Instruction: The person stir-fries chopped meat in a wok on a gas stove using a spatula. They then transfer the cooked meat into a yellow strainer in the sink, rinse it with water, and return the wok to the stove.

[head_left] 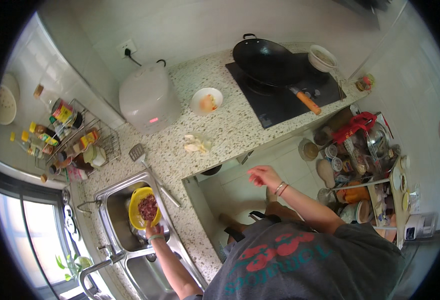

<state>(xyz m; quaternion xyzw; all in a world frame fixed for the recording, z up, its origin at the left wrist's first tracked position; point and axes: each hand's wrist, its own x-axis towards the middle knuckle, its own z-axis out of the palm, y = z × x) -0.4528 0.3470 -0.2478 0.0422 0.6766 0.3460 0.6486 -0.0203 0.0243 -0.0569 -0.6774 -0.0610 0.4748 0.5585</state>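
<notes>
My left hand (153,230) grips the near rim of a yellow bowl (137,218), holding it tilted over the sink's far basin. Inside the bowl lies dark red chopped meat (148,206), some of it close to my fingers. My right hand (264,176) is in the air beyond the counter's edge, above the floor, with loosely curled fingers and nothing visible in it. A metal spatula (156,179) lies on the counter beside the sink (124,186).
A black wok (267,62) with a wooden handle sits on the black cooktop (275,111), next to a white bowl (323,58). Nearby are a rice cooker (147,97), a small bowl of food (206,101), a bottle rack (111,145), a faucet (97,266) and crowded shelves (372,182).
</notes>
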